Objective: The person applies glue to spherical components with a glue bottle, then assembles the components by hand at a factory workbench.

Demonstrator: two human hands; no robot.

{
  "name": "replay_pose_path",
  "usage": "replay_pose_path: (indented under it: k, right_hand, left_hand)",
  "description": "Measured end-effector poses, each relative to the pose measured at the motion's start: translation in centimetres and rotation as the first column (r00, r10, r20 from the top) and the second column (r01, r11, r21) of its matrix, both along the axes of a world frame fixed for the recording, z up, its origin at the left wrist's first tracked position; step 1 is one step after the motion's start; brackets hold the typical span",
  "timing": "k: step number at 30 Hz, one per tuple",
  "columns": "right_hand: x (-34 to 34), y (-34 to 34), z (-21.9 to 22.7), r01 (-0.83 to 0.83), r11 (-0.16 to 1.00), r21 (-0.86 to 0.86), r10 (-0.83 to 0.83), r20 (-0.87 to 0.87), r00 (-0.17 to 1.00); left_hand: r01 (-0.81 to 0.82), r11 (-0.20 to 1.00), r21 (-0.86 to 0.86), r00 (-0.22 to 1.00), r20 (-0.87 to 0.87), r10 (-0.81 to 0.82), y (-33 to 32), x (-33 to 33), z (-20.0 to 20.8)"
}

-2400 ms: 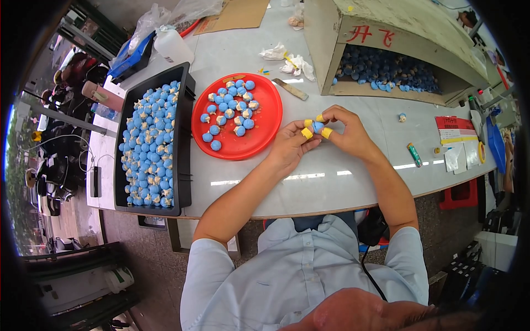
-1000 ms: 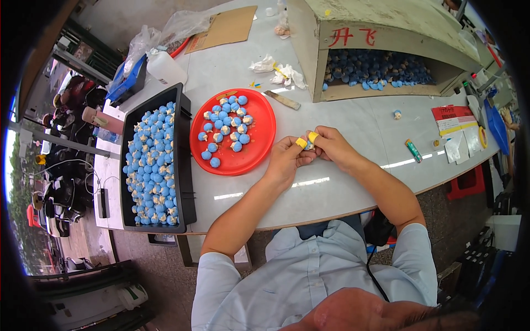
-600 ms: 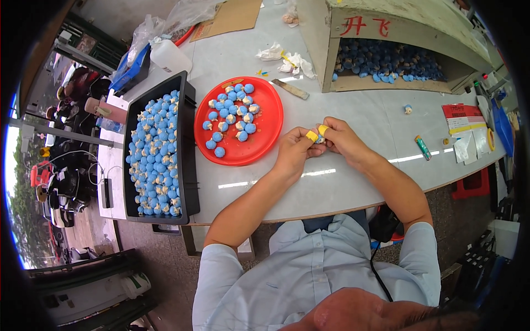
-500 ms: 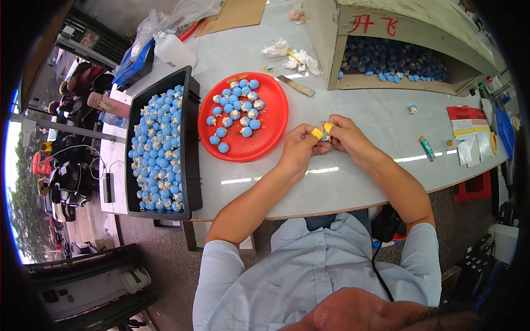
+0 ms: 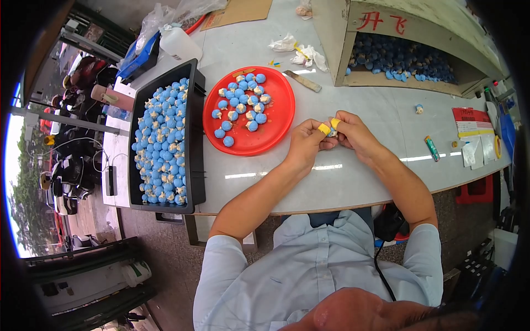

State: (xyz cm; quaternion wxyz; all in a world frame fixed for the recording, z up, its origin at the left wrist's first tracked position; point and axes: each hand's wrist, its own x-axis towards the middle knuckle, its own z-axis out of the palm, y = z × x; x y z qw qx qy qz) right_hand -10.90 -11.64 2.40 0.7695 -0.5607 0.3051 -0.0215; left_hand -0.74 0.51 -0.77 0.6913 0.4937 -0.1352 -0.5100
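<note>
Above the table's near part, my left hand and my right hand meet at the fingertips. Pinched between them is a small blue-and-cream ball, mostly covered by the fingers. Yellow tape wraps both thumbs. Left of my hands lies a round red plate with several blue balls, many with a cream, petal-like tip. Farther left, a black plastic crate is filled with many more such blue-and-cream balls.
A wooden box holding a heap of darker blue pieces stands at the back right. A flat scraper-like strip, crumpled tissue, a green tube and a single blue ball lie on the table. A white jug stands back left.
The whole view has shifted slightly, so the table things sit a little higher and farther right. Both hands keep their pinch on the small ball, with only slight finger movement.
</note>
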Motion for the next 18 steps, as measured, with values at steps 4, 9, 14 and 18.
replay_pose_path:
  k: [4, 9, 14, 18]
  right_hand:
    - [-0.01, 0.17, -0.02, 0.011, 1.0, 0.004, -0.011, 0.002, 1.0]
    - [-0.3, -0.13, 0.1, 0.035, 0.999, -0.027, -0.035, 0.009, 0.999]
    - [-0.25, -0.4, 0.3, 0.146, 0.963, -0.225, -0.111, 0.159, 0.981]
    - [-0.43, -0.51, -0.15, 0.076, 0.951, -0.299, -0.034, 0.144, 0.989]
  left_hand:
    - [0.008, 1.0, -0.004, 1.0, 0.0, -0.008, 0.02, 0.07, 0.0]
    - [0.018, 1.0, 0.0, 0.999, -0.031, -0.018, 0.04, 0.3, 0.2]
    - [-0.05, 0.999, -0.005, 0.998, -0.043, 0.05, -0.15, 0.51, 0.12]
    - [-0.078, 0.996, -0.041, 0.996, 0.027, 0.079, -0.25, 0.4, 0.26]
